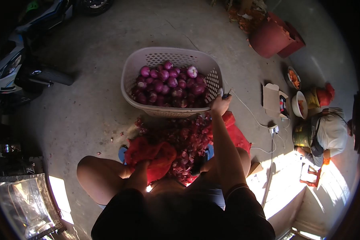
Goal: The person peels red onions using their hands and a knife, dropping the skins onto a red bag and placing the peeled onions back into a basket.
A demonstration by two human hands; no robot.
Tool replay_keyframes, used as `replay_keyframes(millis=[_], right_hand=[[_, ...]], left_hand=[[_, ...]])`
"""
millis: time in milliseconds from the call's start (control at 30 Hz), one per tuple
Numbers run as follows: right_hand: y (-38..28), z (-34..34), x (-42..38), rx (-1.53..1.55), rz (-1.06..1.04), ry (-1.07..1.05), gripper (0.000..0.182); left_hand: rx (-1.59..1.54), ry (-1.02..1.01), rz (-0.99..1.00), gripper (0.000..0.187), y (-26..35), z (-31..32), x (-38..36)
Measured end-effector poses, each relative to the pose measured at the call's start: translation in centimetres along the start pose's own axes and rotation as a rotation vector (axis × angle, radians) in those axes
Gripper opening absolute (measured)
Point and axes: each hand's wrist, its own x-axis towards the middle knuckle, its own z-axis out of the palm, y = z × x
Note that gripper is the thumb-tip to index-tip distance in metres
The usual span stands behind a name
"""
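Peeled purple onions (172,82) fill the lower part of a light plastic basket (142,56) with a perforated wall. At the basket's near right corner is my right hand (220,105), closed on a small knife (227,96) with a dark handle and held against the rim. My left hand (144,165) is low between my knees, closed on a bunched red mesh bag (154,154); its fingers are mostly hidden by the netting. Onion skins (184,144) lie heaped between my feet, below the basket. More red netting (234,132) is beside my right leg.
A motorbike (28,68) stands at left. On the right are an open cardboard box (273,98), a white bowl (299,105) with orange pieces and a seated person (330,132). Red tubs (272,36) are behind them. A cable (248,108) crosses the floor to a power strip (273,129).
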Motion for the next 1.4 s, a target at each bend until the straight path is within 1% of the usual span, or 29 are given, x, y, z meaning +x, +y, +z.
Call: replay_keyframes(millis=[133,333,367,467,533,567,667,700,767,800,833,900,967,1000,1033,1133,1167,1200,1267,1367,1400], right_hand=[[0.3,0.1,0.0,-0.006,-0.032,0.017,0.047],[0.7,-0.1,0.6,0.002,0.060,-0.104,0.050],[0.5,-0.3,0.7,-0.038,0.102,-0.144,0.054],[2.3,0.1,2.1,-0.081,0.063,-0.302,0.061],[1.3,-1.4,2.7,-0.271,0.003,-0.395,0.066],[0.6,-2.3,2.8,-0.367,-0.025,-0.443,0.069],[-1.7,-4.2,2.9,-0.551,-0.085,-0.455,0.067],[-3.2,-5.1,2.7,-0.514,-0.075,-0.479,0.064],[-2.8,-3.8,4.0,-0.411,-0.134,-0.505,0.059],[-3.8,-4.1,3.6,-0.361,-0.164,-0.515,0.056],[-4.5,-4.9,3.2,-0.339,-0.386,-0.636,0.047],[-6.1,-4.7,2.3,-0.717,-0.850,-0.754,0.043],[-8.0,-6.2,-0.5,-0.400,-0.836,-0.882,0.041],[-10.0,-8.5,-3.7,0.098,-0.563,-0.907,0.042],[-9.0,-8.4,-4.2,0.118,-0.545,-0.976,0.044],[-5.0,-7.0,-6.2,0.136,-0.487,-1.132,0.047],[-7.0,-8.8,-7.6,0.056,-0.401,-1.219,0.048],[-6.0,-8.3,-8.5,-0.050,-0.352,-1.178,0.041],[-5.7,-7.7,-10.6,0.256,-0.179,-1.137,0.033],[-8.2,-8.9,-13.8,0.735,0.062,-1.077,0.028],[-7.5,-8.3,-14.3,0.713,-0.071,-1.051,0.029]], left_hand=[[0.067,-0.001,0.103,0.039,1.2,-1.7,-0.4],[0.203,0.017,0.242,0.040,3.6,-4.6,-2.5],[0.226,0.021,0.263,0.040,4.2,-5.0,-3.2],[0.314,0.047,0.325,0.040,5.4,-6.8,-5.2],[0.350,0.067,0.342,0.040,6.2,-8.4,-7.2],[0.337,0.077,0.335,0.040,6.8,-9.3,-9.0],[0.218,0.114,0.297,0.039,9.2,-13.8,-17.2],[0.169,0.130,0.284,0.039,10.3,-15.7,-20.6],[0.025,0.180,0.414,0.038,11.3,-19.4,-26.4],[-0.048,0.206,0.481,0.038,11.6,-20.4,-27.5],[-0.133,0.179,0.577,0.042,11.5,-20.8,-27.2],[-0.305,0.122,0.770,0.049,11.3,-21.2,-26.6],[-0.885,-0.115,0.685,0.047,12.0,-20.2,-25.5],[-1.166,-0.237,0.624,0.047,12.5,-20.0,-25.0],[-1.372,-0.320,0.606,0.039,13.0,-20.3,-25.3],[-1.751,-0.329,0.622,0.034,13.6,-18.9,-24.1],[-1.804,-0.273,0.609,0.033,13.9,-18.7,-23.8],[-1.702,-0.217,0.655,0.035,13.8,-18.6,-23.8],[-1.495,-0.113,0.745,0.039,13.9,-18.5,-23.7],[-1.500,-0.157,0.895,0.058,15.3,-18.2,-25.5],[-1.494,-0.160,0.870,0.058,15.7,-17.9,-25.7]])
